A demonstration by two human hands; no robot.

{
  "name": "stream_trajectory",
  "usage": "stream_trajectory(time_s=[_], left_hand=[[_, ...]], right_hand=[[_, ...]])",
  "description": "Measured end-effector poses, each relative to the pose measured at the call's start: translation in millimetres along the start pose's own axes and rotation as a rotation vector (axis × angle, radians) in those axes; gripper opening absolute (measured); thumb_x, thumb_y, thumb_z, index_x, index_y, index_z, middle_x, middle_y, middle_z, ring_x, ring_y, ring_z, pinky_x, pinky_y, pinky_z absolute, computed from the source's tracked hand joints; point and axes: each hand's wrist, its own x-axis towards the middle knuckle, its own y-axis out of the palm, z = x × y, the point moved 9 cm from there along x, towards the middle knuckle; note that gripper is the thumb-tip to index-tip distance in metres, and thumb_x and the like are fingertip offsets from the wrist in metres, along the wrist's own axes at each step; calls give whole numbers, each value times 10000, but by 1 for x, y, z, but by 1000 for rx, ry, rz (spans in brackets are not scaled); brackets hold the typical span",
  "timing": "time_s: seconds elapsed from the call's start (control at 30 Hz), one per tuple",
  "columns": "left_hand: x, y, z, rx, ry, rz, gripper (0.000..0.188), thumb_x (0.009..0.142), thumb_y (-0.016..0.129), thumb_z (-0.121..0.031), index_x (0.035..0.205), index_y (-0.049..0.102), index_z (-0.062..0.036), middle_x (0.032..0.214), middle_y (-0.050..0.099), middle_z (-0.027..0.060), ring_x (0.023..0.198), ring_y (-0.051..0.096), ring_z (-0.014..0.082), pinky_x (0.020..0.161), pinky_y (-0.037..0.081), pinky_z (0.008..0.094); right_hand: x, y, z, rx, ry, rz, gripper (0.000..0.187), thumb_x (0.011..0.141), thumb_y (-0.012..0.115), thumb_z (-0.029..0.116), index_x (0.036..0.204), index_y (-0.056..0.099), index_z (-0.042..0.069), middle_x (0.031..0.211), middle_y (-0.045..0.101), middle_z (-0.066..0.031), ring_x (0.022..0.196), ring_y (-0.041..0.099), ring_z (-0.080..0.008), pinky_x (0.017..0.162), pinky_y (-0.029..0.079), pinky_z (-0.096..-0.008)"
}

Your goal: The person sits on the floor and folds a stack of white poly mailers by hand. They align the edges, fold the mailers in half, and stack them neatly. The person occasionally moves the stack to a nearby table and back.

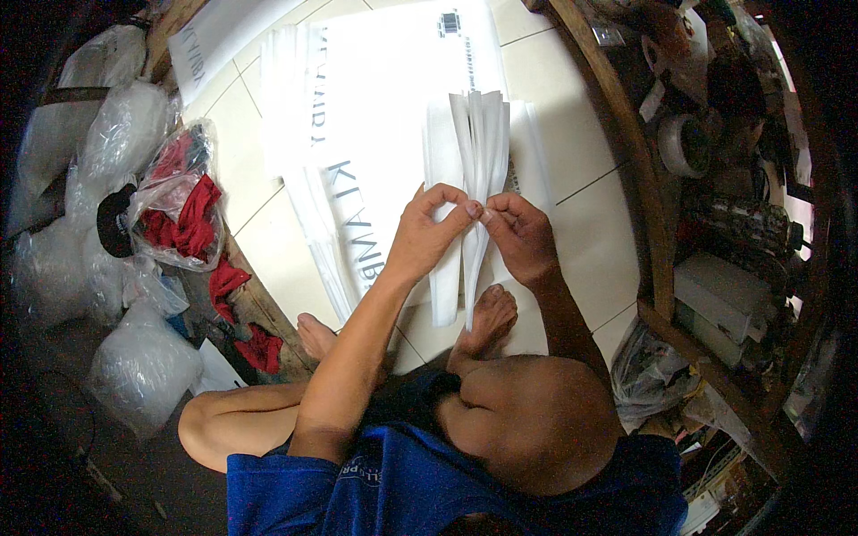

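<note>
In front of me, a bundle of thin white folded sheets (483, 134) stands on edge, its far ends fanned apart. I cannot tell whether they are cloth or paper. My left hand (433, 228) pinches the bundle at its middle from the left. From the right, my right hand (520, 237) pinches it at the same spot, the thumbs and fingertips nearly touching. The near ends hang down between my wrists, close to my right foot. Beneath and beyond lie large white sheets (393, 71) with dark print, and a long pile of folded white ones (290, 107) is on the left.
Pale floor tiles (594, 223) surround the sheets. Clear plastic bags (147, 366), one holding red cloth (183, 214), crowd the left side. A wooden beam (657, 205) edges a cluttered shelf on the right, with a grey box (724, 295) and a roll of tape (684, 145).
</note>
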Motion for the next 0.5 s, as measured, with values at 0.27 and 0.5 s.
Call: stream_trajectory(time_s=[0.27, 0.5], left_hand=[[-2, -3, 11, -51, -68, -26, 198, 929, 677, -258, 913, 634, -66, 848, 568, -35, 790, 517, 60, 701, 419, 229], [-3, -3, 13, -104, -63, -13, 198, 945, 663, -260, 918, 633, -66, 860, 578, -42, 787, 507, 50, 695, 405, 219]], right_hand=[[0, 0, 2, 84, -23, 67, 213, 926, 675, 247, 958, 674, 36, 827, 683, -68, 759, 622, -143, 739, 520, -319], [1, 2, -2, 142, -12, 66, 213, 934, 660, 245, 968, 683, 36, 813, 676, -60, 755, 619, -144, 743, 518, -313]])
